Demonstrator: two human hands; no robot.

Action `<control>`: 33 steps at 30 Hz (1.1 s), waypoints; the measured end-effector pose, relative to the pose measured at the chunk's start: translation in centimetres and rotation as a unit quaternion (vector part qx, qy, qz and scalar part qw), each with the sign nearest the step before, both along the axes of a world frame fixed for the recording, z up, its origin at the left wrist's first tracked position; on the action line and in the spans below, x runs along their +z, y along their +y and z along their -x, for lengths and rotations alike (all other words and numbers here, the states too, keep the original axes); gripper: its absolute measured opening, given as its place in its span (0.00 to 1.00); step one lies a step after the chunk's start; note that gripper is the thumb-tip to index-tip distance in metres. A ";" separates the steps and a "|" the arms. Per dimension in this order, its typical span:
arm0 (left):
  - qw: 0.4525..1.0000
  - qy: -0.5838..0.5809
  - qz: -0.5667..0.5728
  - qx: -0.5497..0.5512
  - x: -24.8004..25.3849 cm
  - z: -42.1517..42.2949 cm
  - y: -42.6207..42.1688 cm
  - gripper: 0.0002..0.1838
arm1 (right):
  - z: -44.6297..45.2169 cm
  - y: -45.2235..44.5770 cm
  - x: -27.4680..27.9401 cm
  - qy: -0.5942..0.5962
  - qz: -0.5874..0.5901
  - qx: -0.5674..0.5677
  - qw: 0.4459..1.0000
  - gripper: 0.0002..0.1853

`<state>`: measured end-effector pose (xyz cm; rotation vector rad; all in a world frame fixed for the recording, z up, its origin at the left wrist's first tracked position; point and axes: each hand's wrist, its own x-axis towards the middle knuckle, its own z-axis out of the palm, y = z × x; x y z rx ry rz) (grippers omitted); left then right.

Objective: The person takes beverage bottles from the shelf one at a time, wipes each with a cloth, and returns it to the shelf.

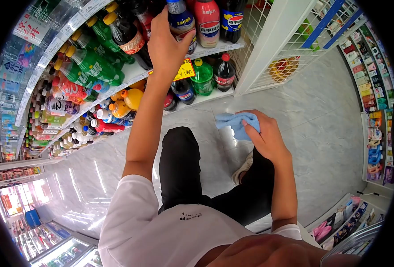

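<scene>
My left hand [169, 51] reaches up to the shelf and grips a dark bottle with a blue cap [182, 20], thumb across its front and fingers along its left side. Right of that bottle stand a pink-and-white Pepsi bottle [207, 24] and a dark Pepsi bottle with a blue label [232, 21]. Closed around a light blue cloth [239, 124], my right hand [264, 135] hovers over the floor, near my knee. Part of the cloth hangs out past the fingers.
A yellow price tag [184, 70] hangs from the shelf edge [217, 50]. Below it stand a green bottle [202, 78] and a cola bottle [225, 73]. Green soda bottles [94, 66] fill the shelf to the left. A white post [268, 49] and wire rack border the right.
</scene>
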<state>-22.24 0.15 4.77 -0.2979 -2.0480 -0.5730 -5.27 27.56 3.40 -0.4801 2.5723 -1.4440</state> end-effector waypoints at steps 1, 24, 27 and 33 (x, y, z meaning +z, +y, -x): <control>1.000 -0.016 -0.011 -0.011 0.0 -0.5 0.0 0.43 | 0.0 -0.1 0.1 -0.012 -0.008 -0.003 1.000 0.14; 0.985 -0.157 -0.055 -0.041 -1.0 -4.2 2.5 0.40 | -4.0 -0.9 -17.1 -0.425 0.518 -0.329 0.665 0.28; 0.984 -0.163 -0.061 -0.029 -1.8 -4.5 2.7 0.38 | -2.5 -0.7 -16.9 -0.420 0.514 -0.293 0.688 0.28; 0.968 -0.124 -0.186 -0.109 0.3 -6.0 2.5 0.36 | -0.7 0.3 -18.6 -0.416 0.493 -0.255 0.720 0.27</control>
